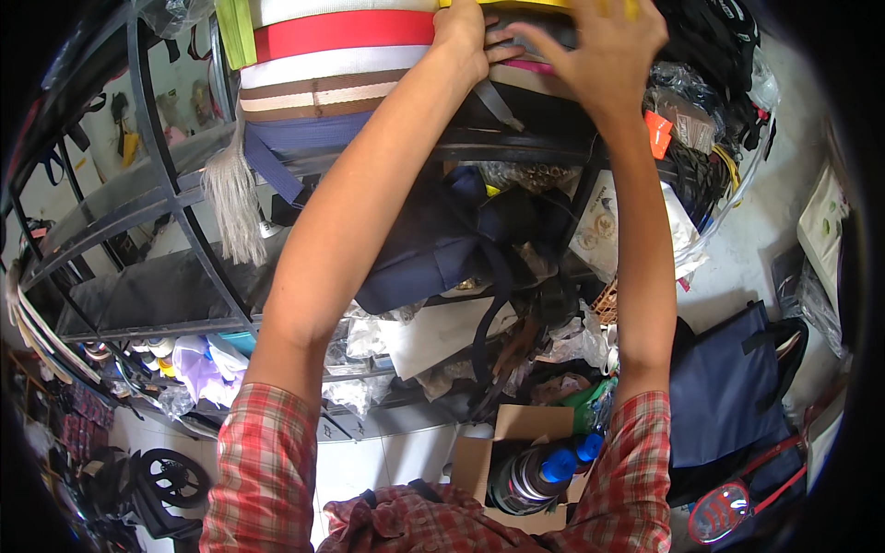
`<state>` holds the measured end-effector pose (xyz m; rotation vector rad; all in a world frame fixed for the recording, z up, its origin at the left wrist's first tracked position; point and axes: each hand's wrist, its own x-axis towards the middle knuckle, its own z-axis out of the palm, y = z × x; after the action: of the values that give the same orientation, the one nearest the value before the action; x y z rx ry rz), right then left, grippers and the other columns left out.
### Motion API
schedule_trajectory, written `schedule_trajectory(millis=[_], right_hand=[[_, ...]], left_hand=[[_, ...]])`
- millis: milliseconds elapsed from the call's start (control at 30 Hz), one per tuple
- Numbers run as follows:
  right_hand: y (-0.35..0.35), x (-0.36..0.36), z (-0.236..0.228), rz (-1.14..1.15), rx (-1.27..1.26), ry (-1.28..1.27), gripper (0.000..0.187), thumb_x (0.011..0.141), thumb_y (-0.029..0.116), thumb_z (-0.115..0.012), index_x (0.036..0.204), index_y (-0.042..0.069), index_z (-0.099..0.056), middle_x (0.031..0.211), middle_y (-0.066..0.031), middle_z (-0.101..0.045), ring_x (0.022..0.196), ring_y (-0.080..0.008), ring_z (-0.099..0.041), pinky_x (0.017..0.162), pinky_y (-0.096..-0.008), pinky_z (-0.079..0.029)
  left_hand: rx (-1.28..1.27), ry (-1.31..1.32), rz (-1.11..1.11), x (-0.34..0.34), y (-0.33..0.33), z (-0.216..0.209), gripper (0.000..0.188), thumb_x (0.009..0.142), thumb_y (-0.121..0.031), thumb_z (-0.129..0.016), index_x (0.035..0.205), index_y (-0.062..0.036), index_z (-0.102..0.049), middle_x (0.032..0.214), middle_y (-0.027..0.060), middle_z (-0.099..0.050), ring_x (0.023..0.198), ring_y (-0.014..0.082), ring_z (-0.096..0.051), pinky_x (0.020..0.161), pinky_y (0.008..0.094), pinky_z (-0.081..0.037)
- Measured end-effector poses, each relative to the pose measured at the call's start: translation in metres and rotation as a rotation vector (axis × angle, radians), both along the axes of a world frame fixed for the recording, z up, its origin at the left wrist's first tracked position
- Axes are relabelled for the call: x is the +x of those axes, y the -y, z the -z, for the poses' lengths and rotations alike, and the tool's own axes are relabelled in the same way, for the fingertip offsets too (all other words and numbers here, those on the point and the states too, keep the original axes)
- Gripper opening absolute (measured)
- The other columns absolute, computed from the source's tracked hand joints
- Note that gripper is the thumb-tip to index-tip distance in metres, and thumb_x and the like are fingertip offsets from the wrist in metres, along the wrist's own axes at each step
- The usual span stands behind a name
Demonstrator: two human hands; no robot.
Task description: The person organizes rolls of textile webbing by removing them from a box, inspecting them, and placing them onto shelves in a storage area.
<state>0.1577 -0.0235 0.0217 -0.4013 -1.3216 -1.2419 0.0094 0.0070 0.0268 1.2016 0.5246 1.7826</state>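
Note:
Both my arms reach up to a stack of rolled webbing straps on a black metal rack. My left hand (461, 41) is at the right part of the stack, its visible fingers stretched apart toward the right. A loose grey strap end (499, 107) hangs just below it. My right hand (616, 55), slightly blurred, is spread with its thumb pointing left; its fingertips reach the top edge near a yellow strap (516, 4). Left of my hands lie a red roll (346, 39), a white roll (323, 66), a brown-and-cream striped roll (309, 97) and a navy roll (309, 135).
Grey fringe (232, 207) hangs from the rack (189, 198). Dark blue bags (419, 272) and plastic wrapping fill the lower shelves. Below stands a cardboard box (535, 421) holding blue-capped bottles (556, 465). A navy bag (724, 396) stands at right.

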Motion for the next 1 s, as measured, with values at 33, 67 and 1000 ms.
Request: schedule_trajectory(millis=[33,67,1000], right_hand=[[0.004,-0.005,-0.003,0.024,0.041,0.266,0.051,0.080,0.029,-0.061,0.128,0.012,-0.053,0.134,-0.0131,-0.046,0.120,-0.0334,-0.043,0.099,-0.0549,-0.032],[0.003,-0.015,-0.005,0.019,0.044,0.268,0.051,0.080,0.029,-0.061,0.128,0.012,-0.053,0.134,-0.0131,-0.046,0.120,-0.0334,-0.043,0.099,-0.0549,-0.032],[-0.087,-0.086,-0.026,0.199,-0.028,0.136,0.012,0.074,0.015,-0.060,0.078,0.009,-0.070,0.090,-0.0136,-0.058,0.094,-0.0308,-0.051,0.081,-0.0419,-0.040]], left_hand=[[0.057,-0.026,0.099,-0.002,0.001,0.000,0.070,0.092,-0.070,-0.028,0.135,-0.0169,-0.044,0.116,0.0108,-0.060,0.098,0.0273,-0.061,0.085,0.0434,-0.053],[0.059,-0.025,0.094,-0.007,0.003,0.000,0.070,0.092,-0.070,-0.028,0.135,-0.0169,-0.044,0.116,0.0108,-0.060,0.098,0.0273,-0.061,0.085,0.0434,-0.053],[1.004,-1.225,-1.809,-0.108,0.078,-0.028,0.041,0.075,-0.028,-0.065,0.103,0.0025,-0.061,0.104,0.0205,-0.056,0.103,0.0370,-0.052,0.090,0.0460,-0.040]])
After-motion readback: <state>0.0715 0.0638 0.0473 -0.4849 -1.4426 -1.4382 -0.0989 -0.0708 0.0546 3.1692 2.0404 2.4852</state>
